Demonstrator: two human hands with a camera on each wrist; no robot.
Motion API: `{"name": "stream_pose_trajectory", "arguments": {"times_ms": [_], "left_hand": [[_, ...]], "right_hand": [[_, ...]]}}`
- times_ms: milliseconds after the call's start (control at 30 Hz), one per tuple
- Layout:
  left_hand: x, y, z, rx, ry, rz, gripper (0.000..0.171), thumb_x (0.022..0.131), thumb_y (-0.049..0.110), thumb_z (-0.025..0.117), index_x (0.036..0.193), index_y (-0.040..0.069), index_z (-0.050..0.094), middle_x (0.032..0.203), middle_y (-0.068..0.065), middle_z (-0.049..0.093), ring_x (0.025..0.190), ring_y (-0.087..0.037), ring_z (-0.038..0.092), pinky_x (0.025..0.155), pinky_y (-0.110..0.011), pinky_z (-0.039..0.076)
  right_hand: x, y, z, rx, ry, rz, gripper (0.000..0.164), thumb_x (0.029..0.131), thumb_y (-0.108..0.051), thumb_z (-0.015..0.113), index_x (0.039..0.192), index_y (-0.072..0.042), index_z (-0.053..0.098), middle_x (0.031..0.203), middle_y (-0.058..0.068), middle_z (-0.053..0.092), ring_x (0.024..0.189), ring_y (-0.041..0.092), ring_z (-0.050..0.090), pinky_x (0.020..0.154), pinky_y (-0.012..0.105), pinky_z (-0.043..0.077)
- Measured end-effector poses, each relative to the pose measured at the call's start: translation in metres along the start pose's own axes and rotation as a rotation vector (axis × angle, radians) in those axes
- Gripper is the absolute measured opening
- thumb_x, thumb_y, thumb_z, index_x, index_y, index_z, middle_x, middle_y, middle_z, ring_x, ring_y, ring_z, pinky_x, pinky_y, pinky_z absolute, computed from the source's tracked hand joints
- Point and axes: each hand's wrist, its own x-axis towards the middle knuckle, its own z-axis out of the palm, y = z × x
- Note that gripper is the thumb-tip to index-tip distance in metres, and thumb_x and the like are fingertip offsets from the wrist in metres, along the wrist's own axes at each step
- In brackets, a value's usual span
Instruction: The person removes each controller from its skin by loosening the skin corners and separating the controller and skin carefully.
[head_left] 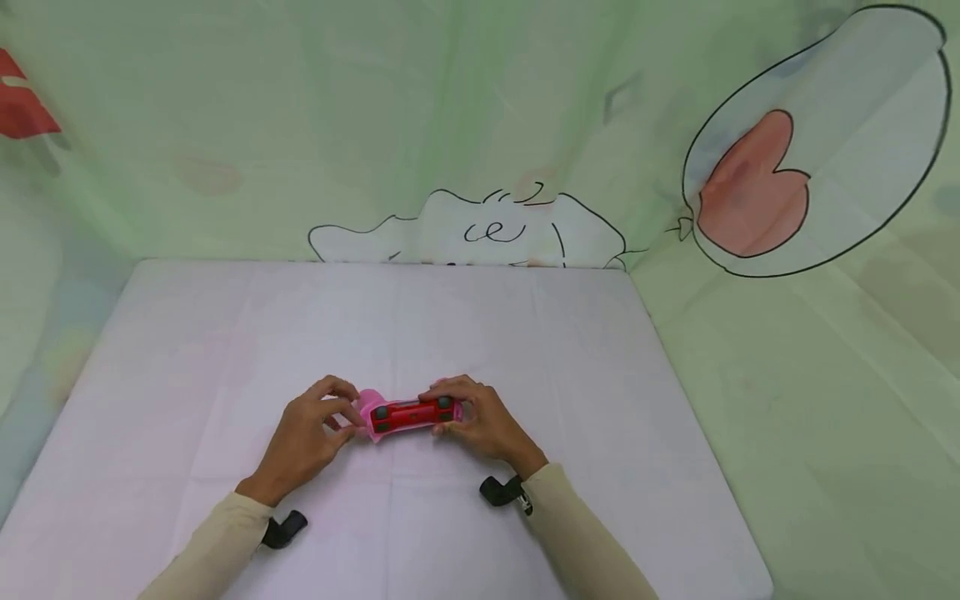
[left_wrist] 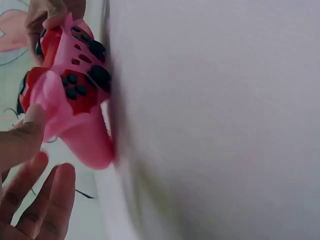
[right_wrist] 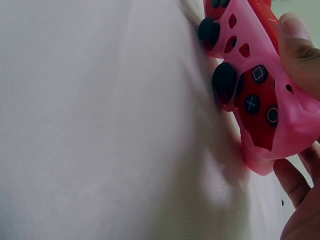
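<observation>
A red game controller in a pink rubbery cover is between the two hands, close over the white table. Its red shoulder side with dark triggers faces up in the head view. Both wrist views show the black sticks and buttons through the cover's openings. My right hand grips the right end, thumb on the near edge and fingers around the far side. At the left end is my left hand; its thumb meets the cover's edge, while its other fingers are spread loosely beside it.
A white cloth-covered table extends around the hands. Green printed curtains rise behind it and at the sides, with a drawn balloon shape at the right. Black wrist cameras hang below both wrists.
</observation>
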Motion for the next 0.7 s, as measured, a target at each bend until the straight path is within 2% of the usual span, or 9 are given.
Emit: {"name": "stream_pose_trajectory", "arguments": {"times_ms": [100,133,200,300,433,567,700], "left_hand": [[-0.002,-0.004,0.002,-0.064,-0.01,-0.067,0.039,0.072,0.002,0.097,0.098,0.018,0.074,0.108,0.005,0.074,0.094,-0.014,0.07,0.072,-0.025,0.062],[-0.003,-0.005,0.004,-0.065,-0.013,-0.078,0.043,0.071,0.006,0.099,0.104,0.019,0.073,0.109,0.006,0.074,0.096,-0.014,0.071,0.073,-0.025,0.062],[-0.002,-0.006,0.006,-0.039,-0.012,-0.076,0.054,0.07,0.015,0.101,0.116,0.019,0.072,0.114,0.007,0.075,0.099,-0.015,0.071,0.077,-0.029,0.063],[-0.001,-0.007,0.01,0.021,-0.019,-0.046,0.064,0.07,0.021,0.101,0.127,0.022,0.072,0.128,0.007,0.074,0.114,-0.017,0.069,0.088,-0.038,0.062],[0.001,-0.007,0.013,0.078,-0.057,-0.012,0.063,0.074,0.021,0.099,0.131,0.023,0.074,0.135,0.006,0.072,0.126,-0.017,0.064,0.097,-0.044,0.06],[0.0,-0.008,0.012,0.069,-0.1,-0.021,0.069,0.072,0.021,0.1,0.136,0.023,0.072,0.138,0.006,0.07,0.127,-0.016,0.063,0.095,-0.044,0.061],[0.0,-0.011,0.012,0.069,-0.117,-0.002,0.074,0.071,0.018,0.1,0.138,0.021,0.071,0.14,0.006,0.068,0.127,-0.015,0.061,0.095,-0.043,0.061]], "right_hand": [[-0.001,0.0,0.001,-0.009,0.008,0.0,0.056,0.077,-0.016,0.094,0.13,-0.024,0.076,0.134,-0.006,0.072,0.136,0.018,0.06,0.121,0.054,0.042],[-0.001,0.0,0.001,-0.013,0.01,-0.003,0.056,0.078,-0.016,0.094,0.13,-0.024,0.076,0.136,-0.005,0.072,0.137,0.018,0.06,0.121,0.054,0.042],[0.0,0.0,0.001,-0.018,0.01,-0.011,0.058,0.078,-0.016,0.093,0.132,-0.025,0.075,0.138,-0.002,0.071,0.138,0.019,0.06,0.121,0.055,0.041],[0.0,0.0,0.0,-0.031,0.007,-0.03,0.063,0.078,-0.016,0.094,0.136,-0.026,0.072,0.143,0.0,0.069,0.141,0.02,0.058,0.121,0.055,0.042],[-0.003,0.003,-0.004,-0.038,0.001,-0.056,0.072,0.076,-0.014,0.095,0.142,-0.024,0.068,0.145,-0.005,0.068,0.145,0.019,0.055,0.121,0.048,0.044],[-0.008,0.009,-0.008,-0.029,-0.003,-0.092,0.076,0.075,-0.01,0.095,0.144,-0.018,0.066,0.147,-0.005,0.067,0.147,0.02,0.054,0.121,0.04,0.044],[-0.008,0.014,-0.009,-0.028,-0.02,-0.12,0.074,0.078,-0.009,0.093,0.146,-0.016,0.064,0.149,-0.002,0.066,0.147,0.019,0.054,0.122,0.034,0.043]]}}
